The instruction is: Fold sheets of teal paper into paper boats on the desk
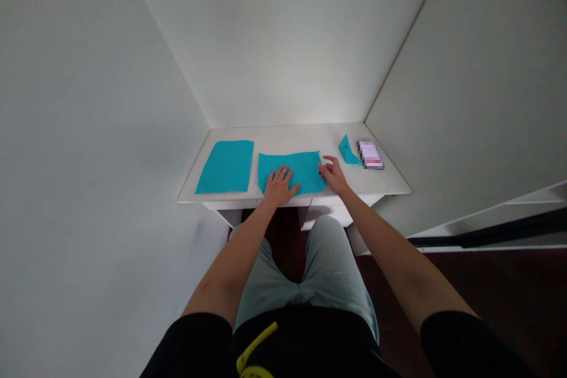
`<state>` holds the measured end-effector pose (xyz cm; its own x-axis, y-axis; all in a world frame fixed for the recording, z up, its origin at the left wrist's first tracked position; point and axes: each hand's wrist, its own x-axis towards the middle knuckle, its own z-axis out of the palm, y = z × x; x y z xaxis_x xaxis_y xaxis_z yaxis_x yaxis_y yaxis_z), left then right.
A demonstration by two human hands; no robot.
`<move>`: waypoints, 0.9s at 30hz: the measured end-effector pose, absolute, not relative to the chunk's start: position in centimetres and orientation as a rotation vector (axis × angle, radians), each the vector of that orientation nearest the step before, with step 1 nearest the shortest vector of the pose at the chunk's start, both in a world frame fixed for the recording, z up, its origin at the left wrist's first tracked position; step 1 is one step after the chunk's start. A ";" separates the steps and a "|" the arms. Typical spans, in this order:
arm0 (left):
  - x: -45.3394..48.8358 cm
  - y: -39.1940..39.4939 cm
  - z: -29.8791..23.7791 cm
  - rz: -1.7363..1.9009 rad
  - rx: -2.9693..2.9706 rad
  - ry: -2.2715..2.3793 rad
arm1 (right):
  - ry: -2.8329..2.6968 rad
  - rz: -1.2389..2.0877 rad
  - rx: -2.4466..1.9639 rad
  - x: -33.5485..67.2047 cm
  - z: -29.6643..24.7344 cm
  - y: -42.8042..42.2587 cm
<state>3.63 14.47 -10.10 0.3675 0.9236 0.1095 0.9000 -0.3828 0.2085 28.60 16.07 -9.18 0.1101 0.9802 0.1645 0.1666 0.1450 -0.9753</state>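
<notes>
A turquoise sheet of paper (305, 160) lies in front of me on the white desk, wider than it is deep. My left hand (279, 186) rests flat on its lower middle with the fingers spread. At the sheet's right edge is my right hand (333, 175). Its index finger points outward, while the thumb and other fingers are curled together at the paper's edge. The exact hold there is small and partly hidden. A second turquoise sheet (227, 166) lies flat to the left, apart from both hands.
A folded turquoise paper piece (348, 150) stands at the right, beside a phone (370, 153) with its screen blurred out. The white desk (292, 133) meets walls at the back and both sides. Beneath its front edge is a drawer (330, 212), near my knees.
</notes>
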 end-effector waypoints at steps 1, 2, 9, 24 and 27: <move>3.7 14.5 -10.1 0.320 2.498 1.674 | -1.378 0.908 -1.286 28.8 -9.0 15.5; 3.7 14.5 -10.1 0.323 2.496 1.672 | -1.465 0.896 -1.310 29.2 -8.9 15.0; 3.8 14.6 -10.0 0.292 2.507 1.650 | -1.814 0.679 -1.573 32.3 -9.3 12.2; 3.8 14.2 -9.7 0.196 2.572 1.591 | -2.432 0.124 -1.653 21.8 -9.9 14.7; 2.6 13.6 -9.1 0.245 2.532 1.649 | -2.429 0.126 -1.646 22.3 -10.9 14.9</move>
